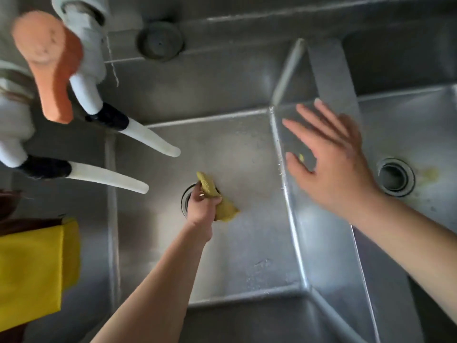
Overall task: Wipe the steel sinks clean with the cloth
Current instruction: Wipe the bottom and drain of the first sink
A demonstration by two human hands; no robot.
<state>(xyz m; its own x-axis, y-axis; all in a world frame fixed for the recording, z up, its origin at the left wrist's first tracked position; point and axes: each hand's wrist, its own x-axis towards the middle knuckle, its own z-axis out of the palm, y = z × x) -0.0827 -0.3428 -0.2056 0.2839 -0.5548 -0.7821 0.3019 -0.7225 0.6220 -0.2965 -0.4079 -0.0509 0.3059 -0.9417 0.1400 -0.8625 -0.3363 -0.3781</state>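
Two steel sinks sit side by side, the left sink [247,154] and the right sink [420,134], split by a steel divider [284,174]. Deep in the left sink, my left hand [201,206] grips a small yellow cloth [226,209] right at the drain [186,199]. My right hand [331,159] hovers with fingers spread above the divider, holding nothing. The right sink's drain [395,177] has yellowish stains beside it.
Two white tap spouts [148,139] with dark collars reach over the left sink from the upper left, beside an orange tap handle [49,63]. A folded yellow cloth [37,268] lies on the left ledge. A round grey cap [160,40] sits on the back ledge.
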